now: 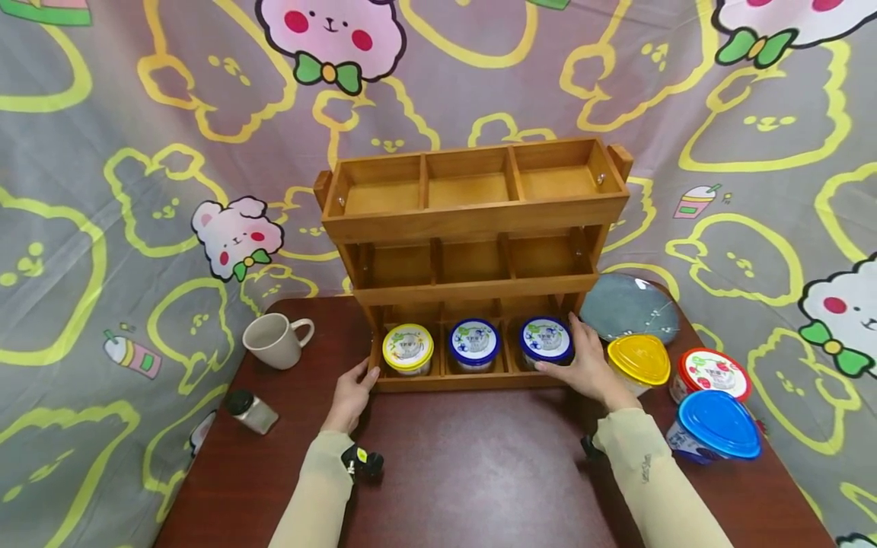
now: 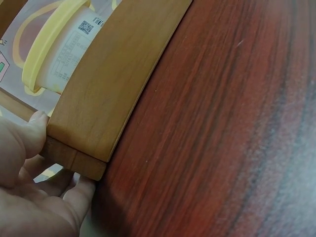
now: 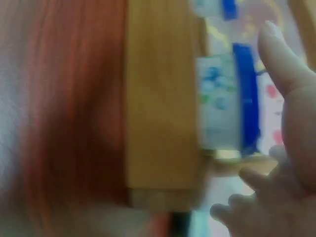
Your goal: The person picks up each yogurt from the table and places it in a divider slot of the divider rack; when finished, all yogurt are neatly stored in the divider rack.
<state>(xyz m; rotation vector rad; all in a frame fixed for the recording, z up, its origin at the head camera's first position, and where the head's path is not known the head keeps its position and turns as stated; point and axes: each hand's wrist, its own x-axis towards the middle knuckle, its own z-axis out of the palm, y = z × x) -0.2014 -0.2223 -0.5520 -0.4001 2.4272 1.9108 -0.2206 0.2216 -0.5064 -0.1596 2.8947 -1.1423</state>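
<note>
A three-tier wooden rack stands on the table. In its bottom tier sit a tub with a yellow-rimmed lid and two tubs with blue-rimmed lids, one in the middle and one at the right. My left hand grips the rack's bottom left corner; the left wrist view shows the thumb at the top edge and fingers around the end. At the opposite end, my right hand has its thumb extended close by the right blue-lidded tub, fingers beside the rack's end.
A beige mug and a black-capped jar stand at the left. Right of the rack are a grey plate, a yellow-lidded tub, a red-rimmed tub and a blue-lidded tub. Patterned cloth hangs behind.
</note>
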